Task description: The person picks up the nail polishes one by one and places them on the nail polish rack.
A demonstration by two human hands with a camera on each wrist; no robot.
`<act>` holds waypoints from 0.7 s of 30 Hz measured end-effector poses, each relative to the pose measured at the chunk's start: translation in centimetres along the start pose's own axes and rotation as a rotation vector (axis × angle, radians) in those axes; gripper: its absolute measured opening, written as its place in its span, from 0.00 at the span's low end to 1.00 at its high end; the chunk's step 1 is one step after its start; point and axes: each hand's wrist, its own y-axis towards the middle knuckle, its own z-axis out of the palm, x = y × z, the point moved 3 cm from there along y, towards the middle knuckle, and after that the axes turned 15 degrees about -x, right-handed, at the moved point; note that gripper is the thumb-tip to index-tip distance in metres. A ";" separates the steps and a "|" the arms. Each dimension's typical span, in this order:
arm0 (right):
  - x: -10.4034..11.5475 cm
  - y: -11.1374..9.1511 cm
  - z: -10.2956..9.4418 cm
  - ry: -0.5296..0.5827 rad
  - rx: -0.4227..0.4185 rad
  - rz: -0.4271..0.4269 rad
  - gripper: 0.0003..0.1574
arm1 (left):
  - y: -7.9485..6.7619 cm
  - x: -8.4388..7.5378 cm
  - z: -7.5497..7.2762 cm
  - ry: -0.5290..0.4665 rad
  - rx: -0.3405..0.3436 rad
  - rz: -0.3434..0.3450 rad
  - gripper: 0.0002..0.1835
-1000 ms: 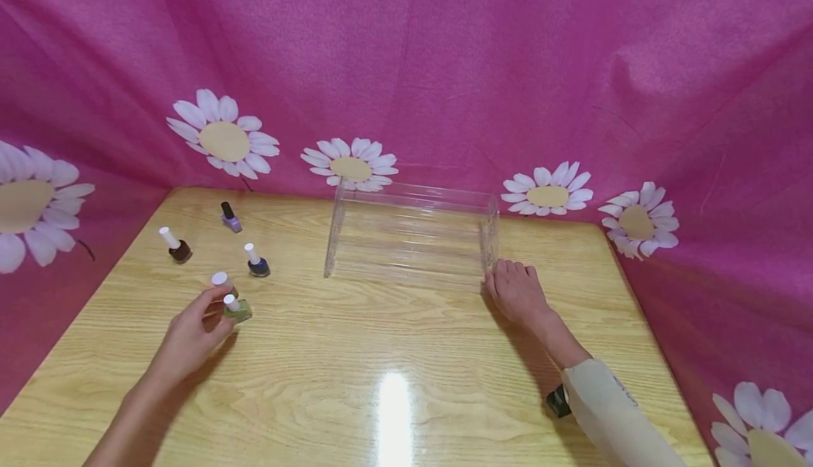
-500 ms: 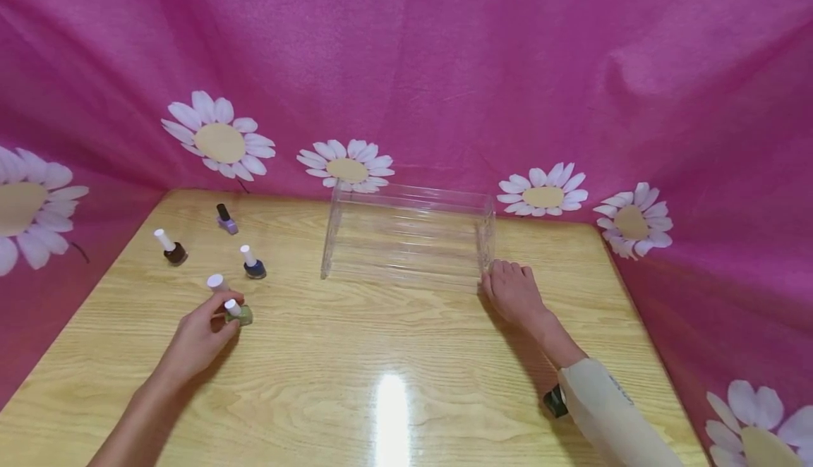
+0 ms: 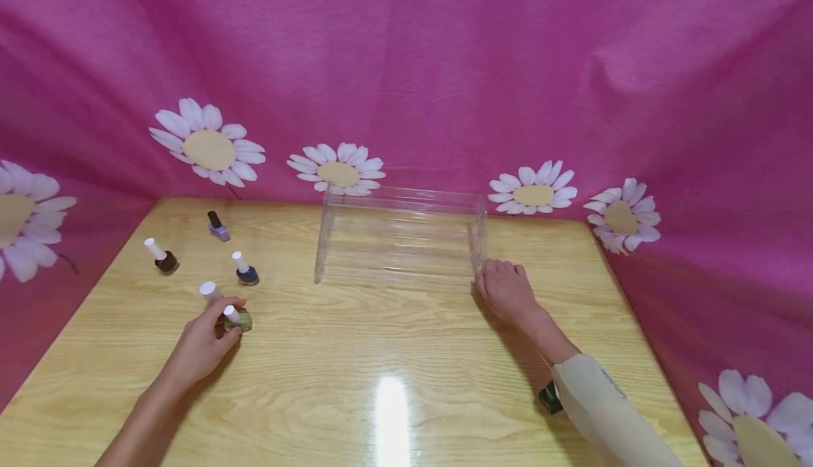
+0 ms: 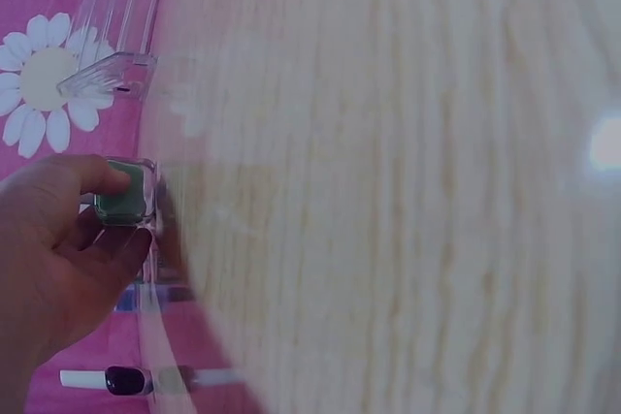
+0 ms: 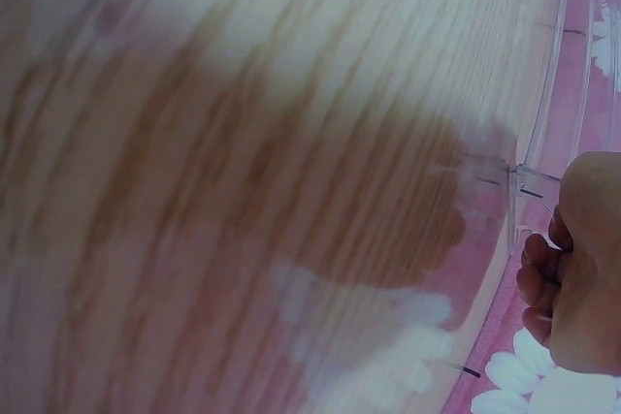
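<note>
My left hand [image 3: 200, 343] pinches a small green nail polish bottle [image 3: 241, 322] with a white cap at the left of the table. Thumb and fingers sit on either side of the green glass in the left wrist view. Just behind this hand stands another white-capped nail polish bottle [image 3: 208, 289], its body largely hidden. At the centre back is a clear stepped acrylic rack [image 3: 322, 241]. My right hand [image 3: 508, 294] holds its right front corner, and in the right wrist view the fingers [image 5: 539, 283] are curled beside the rack's end.
Farther left stand a dark brown polish bottle [image 3: 166, 262], a navy one [image 3: 248, 275] and a purple one with a black cap [image 3: 219, 231]. A dark bottle-like object [image 3: 550, 398] is partly covered by the right sleeve [image 3: 597, 396]. Pink flowered cloth [image 3: 432, 86] surrounds the table.
The left hand has shifted the green bottle slightly right, away from the white-capped bottle behind it. The right hand stays at the rack's corner. The head view has swung a little.
</note>
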 end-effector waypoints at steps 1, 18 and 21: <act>0.1 0.0 0.0 -0.001 -0.001 -0.001 0.17 | 0.0 0.0 0.0 0.004 0.002 0.002 0.23; 0.3 0.2 -0.1 -0.027 0.002 0.002 0.17 | 0.9 -1.3 1.0 -0.072 -0.005 0.032 0.20; 0.2 0.1 -0.1 -0.039 0.005 0.006 0.17 | 1.6 -2.0 1.4 -0.109 0.001 0.048 0.18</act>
